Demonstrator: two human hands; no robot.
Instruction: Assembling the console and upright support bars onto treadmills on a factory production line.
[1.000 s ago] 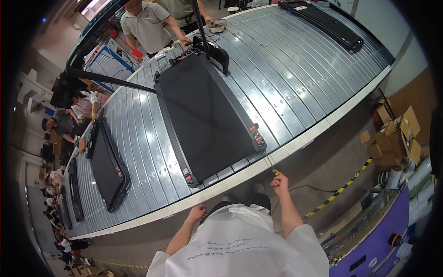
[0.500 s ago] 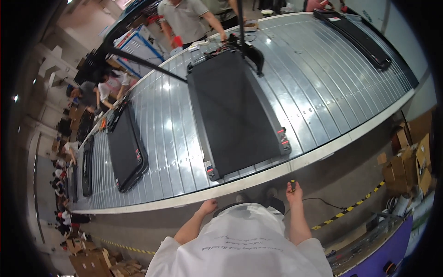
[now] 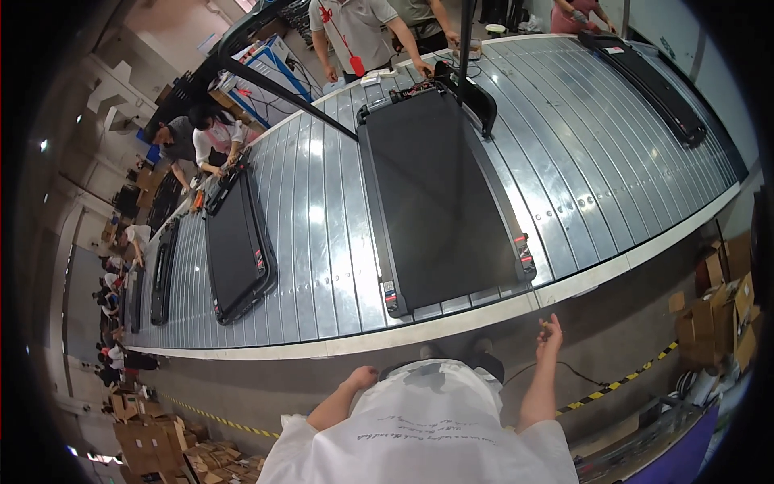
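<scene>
I stand at the near edge of the slatted conveyor [image 3: 322, 242], and the flat black treadmill [image 3: 439, 202] lies straight ahead of me on it, its long axis running from near to far, its near end just short of the belt's pale border. Both of my hands are off it, hanging on my side of the border over the floor [image 3: 629, 323].

My right hand [image 3: 550, 332] is raised, the fingers [image 3: 555, 323] loosely spread and pinching what looks like a small thin thing; it is too small for me to say what. This hand sits just near and slightly right of the treadmill's near right corner, where a small red-marked end cap [image 3: 525, 260] shows. My left hand [image 3: 360, 377] is low by my waist, curled into a loose fist, and I cannot tell whether it holds anything. It lies near and to the left of the treadmill's near left corner [image 3: 393, 300], farther back from the belt than the right.

So the right hand is the nearer one, and the treadmill lies far and a little left of its fingers.

A second treadmill [image 3: 238, 242] lies well apart to the left, and other people work along the far side.
</scene>
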